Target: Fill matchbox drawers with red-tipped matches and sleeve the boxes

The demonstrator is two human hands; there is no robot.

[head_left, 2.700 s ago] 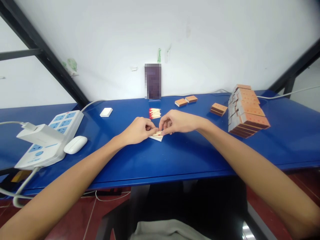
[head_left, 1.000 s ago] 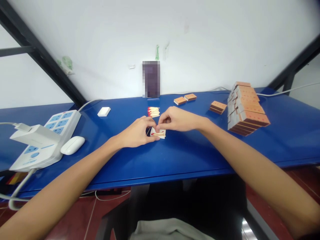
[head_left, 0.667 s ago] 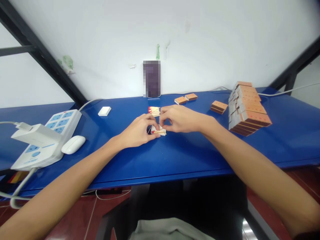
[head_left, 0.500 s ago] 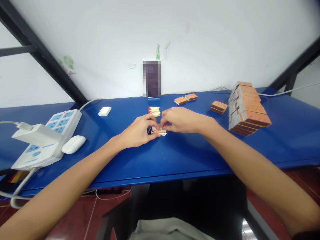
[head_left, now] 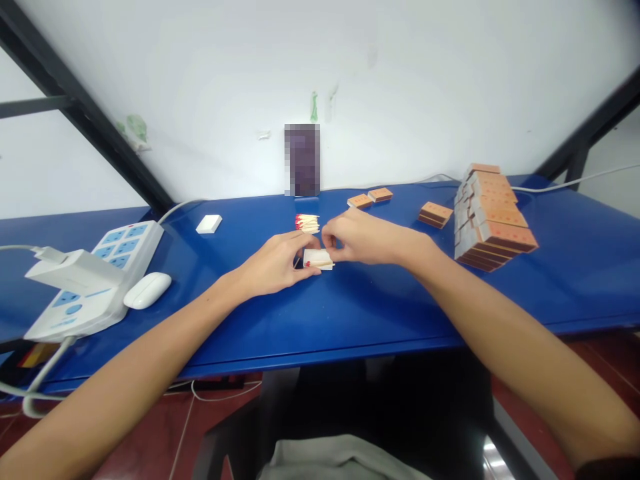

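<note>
Left hand (head_left: 275, 265) pinches white tray (head_left: 316, 255), hold of right hand (head_left: 359, 235) unclear, on blue table (head_left: 380, 303) before white wall (head_left: 415, 93).

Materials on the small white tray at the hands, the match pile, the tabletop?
Tray: probably thin card, matte white; thin walls, no shine.
Match pile: likely wood; pale, dull sticks with red heads.
Tabletop: glossy blue, soft reflections; painted metal or laminate, can't tell which.
</note>
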